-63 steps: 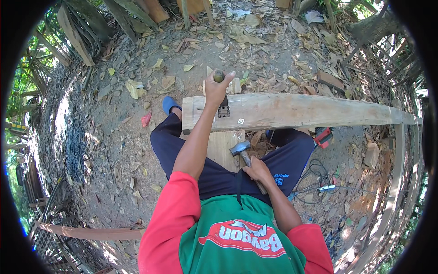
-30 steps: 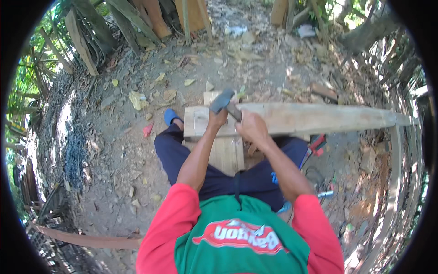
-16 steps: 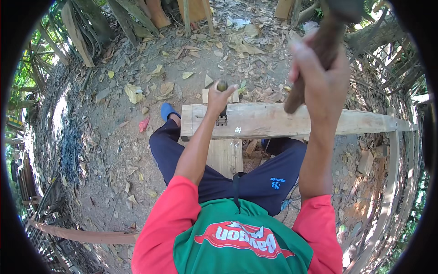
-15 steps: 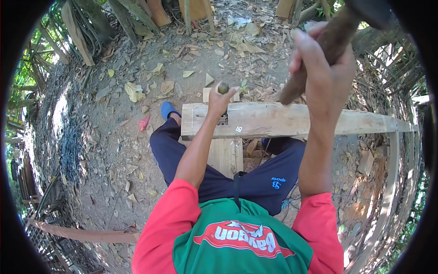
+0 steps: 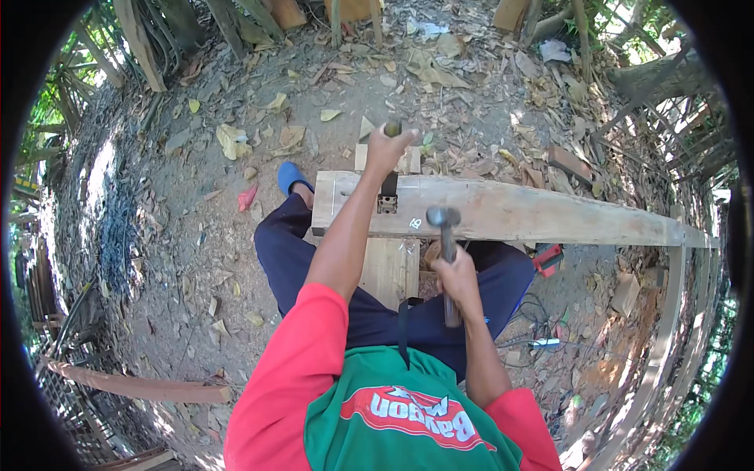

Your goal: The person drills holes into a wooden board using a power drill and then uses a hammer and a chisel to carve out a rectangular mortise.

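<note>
A long pale timber beam (image 5: 510, 208) lies crosswise in front of me, with pencil lines and a chalk-like mark on it. Cut into its left part is a small dark rough-edged mortise (image 5: 387, 205). My left hand (image 5: 385, 151) is wrapped round the handle of a chisel (image 5: 389, 185), whose dark blade reaches down to the mortise; its tip is hard to make out. Closed on the wooden handle of a hammer (image 5: 444, 217), my right hand (image 5: 458, 276) is low over my lap, the metal head near the beam's front edge and apart from the chisel.
Beneath the beam stands a wooden support board (image 5: 389, 271). A red and black tool (image 5: 547, 259) and cables (image 5: 534, 318) lie right of my knee. Wood offcuts (image 5: 626, 293) and dry leaves litter the dirt ground. A slatted fence (image 5: 675, 330) curves along the right.
My right hand has swung the hammer down from high at the upper right to low over my lap. The left hand with the chisel has shifted slightly up and tilted.
</note>
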Motion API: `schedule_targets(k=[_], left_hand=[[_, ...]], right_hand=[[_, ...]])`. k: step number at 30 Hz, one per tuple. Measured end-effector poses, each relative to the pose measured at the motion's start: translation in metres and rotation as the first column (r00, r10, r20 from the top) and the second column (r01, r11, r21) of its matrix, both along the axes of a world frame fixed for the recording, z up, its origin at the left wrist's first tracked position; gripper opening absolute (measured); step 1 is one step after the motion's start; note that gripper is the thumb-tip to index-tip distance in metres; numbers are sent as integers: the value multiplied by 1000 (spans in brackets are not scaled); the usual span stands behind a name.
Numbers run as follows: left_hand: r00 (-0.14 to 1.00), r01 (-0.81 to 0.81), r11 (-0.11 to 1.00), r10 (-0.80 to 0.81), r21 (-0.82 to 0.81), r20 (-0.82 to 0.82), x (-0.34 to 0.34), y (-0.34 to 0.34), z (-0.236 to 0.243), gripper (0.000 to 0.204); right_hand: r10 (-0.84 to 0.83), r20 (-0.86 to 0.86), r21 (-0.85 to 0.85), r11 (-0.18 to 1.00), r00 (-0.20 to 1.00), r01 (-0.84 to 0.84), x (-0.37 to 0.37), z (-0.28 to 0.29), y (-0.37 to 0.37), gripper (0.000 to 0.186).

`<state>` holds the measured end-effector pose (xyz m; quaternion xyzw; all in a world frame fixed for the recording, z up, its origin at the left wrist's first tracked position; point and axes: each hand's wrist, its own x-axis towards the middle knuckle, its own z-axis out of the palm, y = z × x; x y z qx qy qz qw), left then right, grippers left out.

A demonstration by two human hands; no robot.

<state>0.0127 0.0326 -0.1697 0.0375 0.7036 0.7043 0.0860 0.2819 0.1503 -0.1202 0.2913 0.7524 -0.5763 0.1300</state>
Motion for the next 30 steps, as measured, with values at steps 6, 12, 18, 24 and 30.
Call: schedule_targets(k=[6, 12, 18, 24, 30], left_hand=[[961, -20, 994, 48, -104, 273, -63, 21, -36, 31], [926, -53, 990, 98, -132, 363, -74, -4, -58, 33], [953, 123, 976, -167, 181, 253, 5, -29, 24, 33], [998, 57, 903, -57, -426, 12, 54, -91, 68, 31], [894, 219, 344, -445, -913, 47, 87, -74, -20, 32]], right_hand=[[353, 207, 276, 873, 912, -401, 72, -78, -19, 31], [415, 397, 272, 799, 819, -537, 54, -44, -30, 40], [419, 397, 279, 793, 817, -542, 60, -50, -25, 41], [423, 360, 311, 786, 832, -534, 64, -58, -35, 42], [399, 323, 349, 793, 858, -500, 63, -61, -33, 42]])
